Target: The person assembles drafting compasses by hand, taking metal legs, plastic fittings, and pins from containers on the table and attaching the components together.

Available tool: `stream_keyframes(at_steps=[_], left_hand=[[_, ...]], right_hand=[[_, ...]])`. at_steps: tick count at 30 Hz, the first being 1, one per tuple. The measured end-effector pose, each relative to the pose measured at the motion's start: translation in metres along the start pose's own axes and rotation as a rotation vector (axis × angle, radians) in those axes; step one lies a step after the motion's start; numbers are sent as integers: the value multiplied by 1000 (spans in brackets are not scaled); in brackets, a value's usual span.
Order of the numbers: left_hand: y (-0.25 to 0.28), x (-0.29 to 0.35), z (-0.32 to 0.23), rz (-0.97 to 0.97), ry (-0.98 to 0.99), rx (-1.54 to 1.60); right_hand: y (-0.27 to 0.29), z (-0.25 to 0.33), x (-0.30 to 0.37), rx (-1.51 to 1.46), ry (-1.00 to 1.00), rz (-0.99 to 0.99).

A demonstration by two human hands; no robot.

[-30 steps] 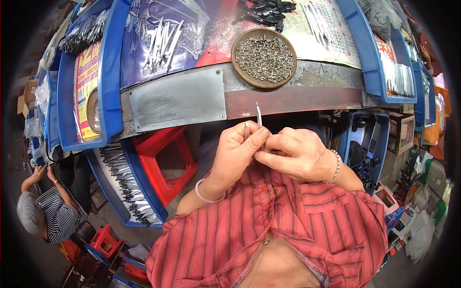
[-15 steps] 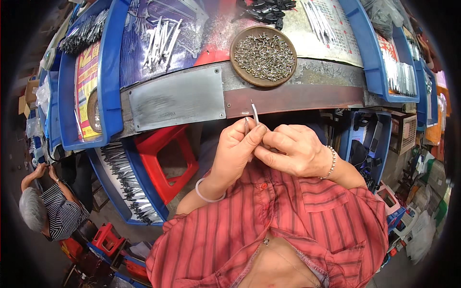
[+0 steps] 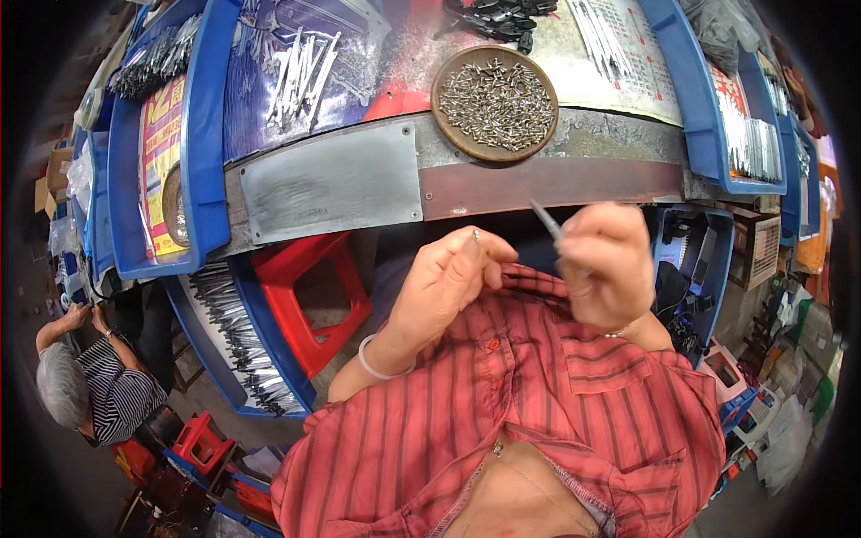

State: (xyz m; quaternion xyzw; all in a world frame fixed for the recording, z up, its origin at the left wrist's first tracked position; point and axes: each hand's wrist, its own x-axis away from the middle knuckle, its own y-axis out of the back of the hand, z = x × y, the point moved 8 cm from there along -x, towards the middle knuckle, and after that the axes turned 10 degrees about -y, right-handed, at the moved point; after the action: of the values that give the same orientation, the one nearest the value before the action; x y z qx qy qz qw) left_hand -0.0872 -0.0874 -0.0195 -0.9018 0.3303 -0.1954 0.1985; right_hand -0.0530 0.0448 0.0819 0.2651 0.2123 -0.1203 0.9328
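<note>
My left hand (image 3: 448, 285) is closed in front of my chest. A tiny shiny metal piece shows between its thumb and forefinger; it looks like a rivet (image 3: 477, 235). Apart from it, on the right, my right hand (image 3: 608, 264) is slightly blurred. Its closed fingers hold a thin, flat metal strip (image 3: 544, 218) whose tip points up and left. Beyond both hands, a round wooden bowl (image 3: 439, 125) full of small metal rivets (image 3: 498, 103) stands at the bench's front edge.
A grey metal plate (image 3: 332, 184) is fixed to the bench edge. Metal strips (image 3: 300, 76) and black parts (image 3: 498, 18) lie farther back. Blue bins (image 3: 204, 134) flank the bench. A red stool (image 3: 309, 305) stands below; another person (image 3: 99, 377) sits at far left.
My hands have parted. The right hand has moved to the right with the metal strip, while the left stays near its place, a tiny metal piece now showing at its fingertips.
</note>
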Motion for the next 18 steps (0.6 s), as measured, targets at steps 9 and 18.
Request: stream_keyframes(at_steps=[9, 18], left_hand=[[13, -1, 0, -41, -64, 52], [17, 0, 1, -91, -54, -4]], right_hand=[[-34, -42, 15, -674, -673, 296], [-56, -45, 20, -720, -789, 362]])
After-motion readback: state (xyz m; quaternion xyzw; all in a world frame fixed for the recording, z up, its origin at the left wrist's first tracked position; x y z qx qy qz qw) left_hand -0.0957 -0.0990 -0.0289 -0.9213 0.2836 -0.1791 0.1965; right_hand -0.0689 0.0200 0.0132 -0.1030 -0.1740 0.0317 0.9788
